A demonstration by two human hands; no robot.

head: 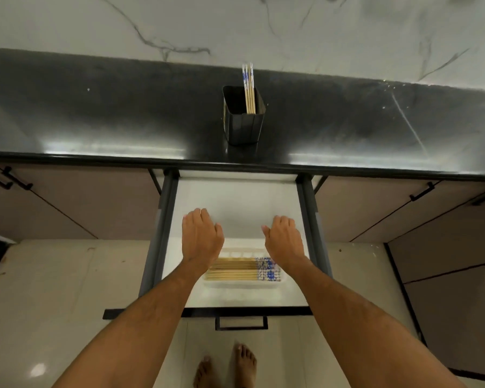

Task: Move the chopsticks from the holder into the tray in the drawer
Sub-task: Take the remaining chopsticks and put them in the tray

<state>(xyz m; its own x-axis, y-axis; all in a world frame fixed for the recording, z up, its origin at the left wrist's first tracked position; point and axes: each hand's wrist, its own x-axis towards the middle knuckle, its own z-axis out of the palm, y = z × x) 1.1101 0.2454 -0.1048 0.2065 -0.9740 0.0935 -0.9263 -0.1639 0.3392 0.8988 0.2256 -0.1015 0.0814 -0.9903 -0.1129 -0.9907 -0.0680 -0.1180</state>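
Head view, L to R: left hand (200, 236) hovers over the open drawer (235, 200), fingers relaxed, holding nothing; right hand (284, 238) likewise empty. Below them the clear tray (244, 284) already has most chopsticks, lying flat. A few chopsticks (249, 88) remain upright in the black holder (242, 127) on the counter. Next, I'd say: reach up, pinch all remaining w/ one hand, lay them parallel to the rest. Counter (95, 113) is dark, glossy; marble-look wall behind, pale floor tiles (53, 289).

Bare forearms (140, 326), bare feet (245, 359), no sleeves
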